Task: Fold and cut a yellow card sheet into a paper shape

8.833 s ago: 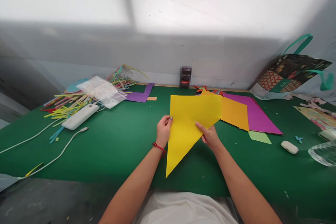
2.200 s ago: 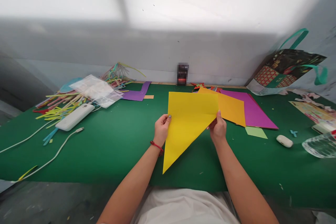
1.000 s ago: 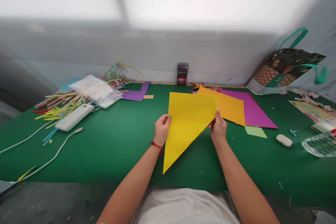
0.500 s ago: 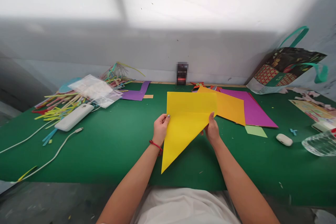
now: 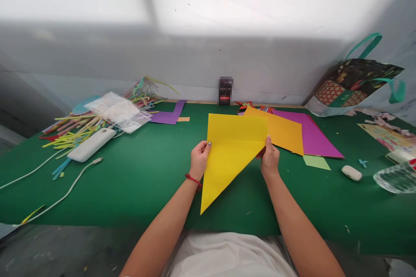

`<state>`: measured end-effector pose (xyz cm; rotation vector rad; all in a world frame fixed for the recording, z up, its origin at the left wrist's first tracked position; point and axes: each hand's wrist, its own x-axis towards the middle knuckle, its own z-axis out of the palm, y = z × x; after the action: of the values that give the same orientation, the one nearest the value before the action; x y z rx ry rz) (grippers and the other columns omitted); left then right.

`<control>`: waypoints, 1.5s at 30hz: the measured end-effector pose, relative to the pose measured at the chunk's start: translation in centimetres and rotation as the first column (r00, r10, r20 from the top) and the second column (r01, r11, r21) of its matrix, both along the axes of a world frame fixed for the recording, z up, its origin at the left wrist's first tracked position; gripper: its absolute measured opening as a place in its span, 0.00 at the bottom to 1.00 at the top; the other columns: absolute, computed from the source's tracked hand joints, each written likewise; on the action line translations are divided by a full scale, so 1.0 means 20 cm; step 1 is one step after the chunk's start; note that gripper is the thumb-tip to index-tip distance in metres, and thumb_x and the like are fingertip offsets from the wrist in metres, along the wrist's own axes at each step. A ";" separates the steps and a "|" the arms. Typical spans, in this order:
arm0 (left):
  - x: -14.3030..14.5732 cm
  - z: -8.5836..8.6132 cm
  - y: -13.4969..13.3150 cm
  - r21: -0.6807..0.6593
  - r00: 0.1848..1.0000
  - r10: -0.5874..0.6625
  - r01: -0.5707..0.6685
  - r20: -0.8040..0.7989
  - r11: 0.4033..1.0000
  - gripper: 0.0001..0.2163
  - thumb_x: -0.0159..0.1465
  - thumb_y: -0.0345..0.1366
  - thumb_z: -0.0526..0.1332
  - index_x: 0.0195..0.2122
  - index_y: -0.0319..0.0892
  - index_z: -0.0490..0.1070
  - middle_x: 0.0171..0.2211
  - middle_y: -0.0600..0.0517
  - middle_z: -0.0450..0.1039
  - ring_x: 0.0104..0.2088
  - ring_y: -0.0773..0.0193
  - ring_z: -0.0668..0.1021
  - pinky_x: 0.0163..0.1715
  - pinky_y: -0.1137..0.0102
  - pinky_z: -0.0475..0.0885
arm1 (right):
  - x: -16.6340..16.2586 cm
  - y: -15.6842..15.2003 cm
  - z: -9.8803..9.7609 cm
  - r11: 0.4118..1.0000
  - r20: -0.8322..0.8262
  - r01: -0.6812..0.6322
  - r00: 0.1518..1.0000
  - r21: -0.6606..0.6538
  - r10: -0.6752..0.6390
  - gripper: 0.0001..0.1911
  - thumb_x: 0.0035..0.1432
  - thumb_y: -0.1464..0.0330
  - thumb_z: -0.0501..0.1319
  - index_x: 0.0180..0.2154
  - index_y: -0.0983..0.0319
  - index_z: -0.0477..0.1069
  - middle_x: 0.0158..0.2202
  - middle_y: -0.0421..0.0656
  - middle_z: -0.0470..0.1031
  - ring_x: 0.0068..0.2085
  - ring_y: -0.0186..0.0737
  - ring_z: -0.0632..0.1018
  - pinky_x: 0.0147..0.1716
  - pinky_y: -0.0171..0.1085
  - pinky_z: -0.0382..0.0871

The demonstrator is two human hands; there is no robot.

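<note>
1 yellow paper point(image 5: 232, 136): pinched by left hand point(image 5: 199, 159) and right hand point(image 5: 270, 158), frame centre.
Crease point(image 5: 234, 141): made across; paper not yet released.

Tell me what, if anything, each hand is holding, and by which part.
One yellow sheet: the left hand holds it by its left edge, the right hand by its right side, where the slanted edge begins.

Both bare forearms rise from the bottom edge and converge toward the middle. The left forearm point(image 5: 162, 225) slants up rightward to the left hand point(image 5: 199, 158), just below centre, thumb and fingers pinched together. The right forearm point(image 5: 299, 220) leans up leftward; the right hand point(image 5: 269, 159), right of centre, points its thumb upward, fingers curled and partly hidden.
</note>
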<state>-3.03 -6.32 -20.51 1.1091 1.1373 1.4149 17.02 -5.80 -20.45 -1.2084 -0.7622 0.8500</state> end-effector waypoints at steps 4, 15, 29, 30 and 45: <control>0.00 0.00 0.00 0.014 1.000 -0.004 0.004 -0.001 1.000 0.14 0.52 0.48 0.61 0.28 0.41 0.70 0.27 0.50 0.73 0.27 0.62 0.74 0.25 0.70 0.68 | 0.01 0.01 -0.01 1.000 -0.025 0.019 0.999 -0.007 -0.019 0.26 0.49 0.46 0.55 0.14 0.59 0.58 0.10 0.35 0.57 0.13 0.31 0.60 0.13 0.35 0.55; 0.00 0.00 0.00 0.023 1.000 0.003 -0.003 -0.013 1.000 0.13 0.53 0.47 0.61 0.28 0.41 0.70 0.26 0.51 0.72 0.25 0.63 0.73 0.24 0.70 0.68 | 0.02 0.01 0.00 0.997 0.041 0.081 0.996 -0.021 -0.080 0.31 0.47 0.46 0.57 0.07 0.60 0.57 0.06 0.37 0.57 0.11 0.29 0.58 0.13 0.33 0.52; 0.00 0.01 -0.01 -0.005 0.999 0.021 -0.021 0.024 1.000 0.14 0.52 0.48 0.61 0.29 0.41 0.71 0.29 0.50 0.74 0.30 0.61 0.75 0.27 0.70 0.69 | -0.01 -0.01 -0.01 0.973 0.139 -0.219 0.964 -0.075 0.228 0.31 0.47 0.42 0.52 0.10 0.60 0.59 0.08 0.39 0.60 0.12 0.32 0.62 0.12 0.34 0.55; 0.00 0.02 -0.01 -0.006 0.999 0.022 -0.022 0.030 1.000 0.14 0.52 0.48 0.61 0.29 0.41 0.71 0.29 0.50 0.74 0.30 0.61 0.76 0.27 0.70 0.69 | -0.01 -0.01 -0.01 0.967 0.158 -0.238 0.956 -0.085 0.249 0.31 0.47 0.42 0.52 0.10 0.60 0.58 0.07 0.39 0.60 0.12 0.32 0.62 0.11 0.34 0.54; 0.00 0.03 0.00 -0.019 0.994 0.063 -0.062 0.084 0.998 0.13 0.50 0.47 0.62 0.28 0.41 0.70 0.28 0.51 0.74 0.28 0.62 0.75 0.26 0.70 0.70 | -0.07 -0.02 -0.01 0.844 0.164 -0.517 0.829 -0.142 0.535 0.34 0.46 0.41 0.52 0.08 0.62 0.63 0.07 0.43 0.62 0.10 0.32 0.64 0.10 0.33 0.57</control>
<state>-3.09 -6.38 -19.94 1.0005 1.1297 1.4847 15.60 -6.26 -20.68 -1.1902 -1.2699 1.2397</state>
